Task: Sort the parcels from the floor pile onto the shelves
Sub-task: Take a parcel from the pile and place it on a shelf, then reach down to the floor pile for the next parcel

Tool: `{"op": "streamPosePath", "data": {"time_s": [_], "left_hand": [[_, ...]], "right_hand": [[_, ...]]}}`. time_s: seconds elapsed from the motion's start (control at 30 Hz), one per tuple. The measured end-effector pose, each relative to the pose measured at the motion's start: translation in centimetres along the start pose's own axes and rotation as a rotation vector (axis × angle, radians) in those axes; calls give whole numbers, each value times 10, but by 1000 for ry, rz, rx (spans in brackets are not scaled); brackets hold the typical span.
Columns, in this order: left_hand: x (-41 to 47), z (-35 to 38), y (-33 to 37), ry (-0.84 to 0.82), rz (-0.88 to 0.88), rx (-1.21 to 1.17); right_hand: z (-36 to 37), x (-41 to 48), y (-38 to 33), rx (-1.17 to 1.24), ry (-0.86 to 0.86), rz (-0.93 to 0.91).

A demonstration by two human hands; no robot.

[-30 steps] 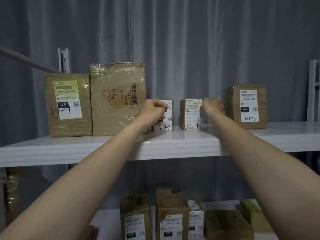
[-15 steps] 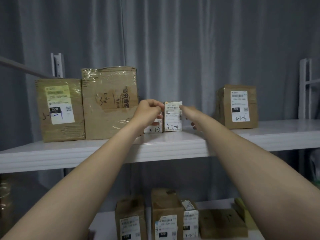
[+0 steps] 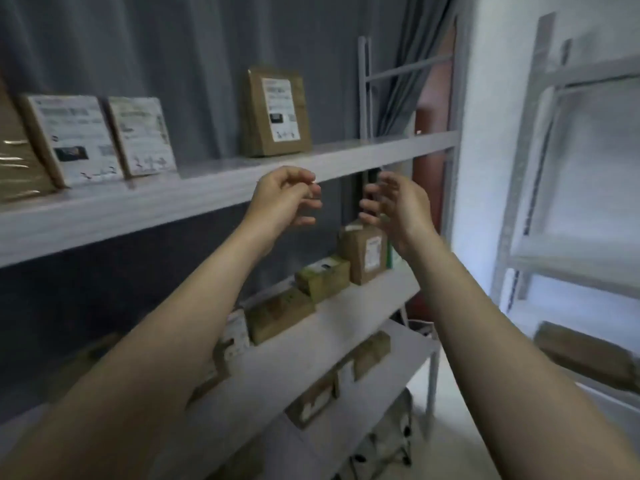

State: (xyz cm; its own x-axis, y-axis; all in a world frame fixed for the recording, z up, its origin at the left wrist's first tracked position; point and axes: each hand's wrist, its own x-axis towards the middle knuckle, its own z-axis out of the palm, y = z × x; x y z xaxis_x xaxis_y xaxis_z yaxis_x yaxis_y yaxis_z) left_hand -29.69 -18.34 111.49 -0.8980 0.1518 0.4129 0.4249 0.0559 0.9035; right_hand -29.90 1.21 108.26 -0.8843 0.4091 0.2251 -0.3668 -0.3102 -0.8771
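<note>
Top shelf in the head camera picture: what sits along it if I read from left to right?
Plastic-wrapped brown box at the picture's edge → small parcel with a white label → second small labelled parcel → a gap → taller brown box with a white label, standing alone → bare top shelf out to the upright post.

Upper shelf [image 3: 214,188]: painted metal, matt pale grey, smooth. Upright post [image 3: 363,88]: same grey metal. Parcels: brown cardboard, matt; the standing box [image 3: 275,112] carries a white paper label. Far-left box [image 3: 17,157]: cardboard under glossy clear tape, catching light. Backdrop curtain [image 3: 173,46]: grey cloth, soft folds, matt. Side wall [image 3: 491,133]: white, rough-textured.
</note>
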Motion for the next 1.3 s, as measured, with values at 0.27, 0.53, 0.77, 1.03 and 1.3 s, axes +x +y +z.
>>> {"op": "streamPosePath", "data": {"time_s": [0.27,0.53,0.77,1.03,1.3], "left_hand": [[-71,199,-159,-407,-493,-107],[-159,398,-334,-732,-937,22],[-246,497,-509,-796,-1167,234],[-308,536,-742,-792,-1392,415],[-317,558,-953,-796,-1449,461]], "right_hand": [[-259,-83,88,-264,341,332],[-501,-143,211,-332,592,753],[-642,-183,345,-309,735,1056],[-742,-209,550,-265,726,1262],[-802,-181,744,-319,789,1299]]}}
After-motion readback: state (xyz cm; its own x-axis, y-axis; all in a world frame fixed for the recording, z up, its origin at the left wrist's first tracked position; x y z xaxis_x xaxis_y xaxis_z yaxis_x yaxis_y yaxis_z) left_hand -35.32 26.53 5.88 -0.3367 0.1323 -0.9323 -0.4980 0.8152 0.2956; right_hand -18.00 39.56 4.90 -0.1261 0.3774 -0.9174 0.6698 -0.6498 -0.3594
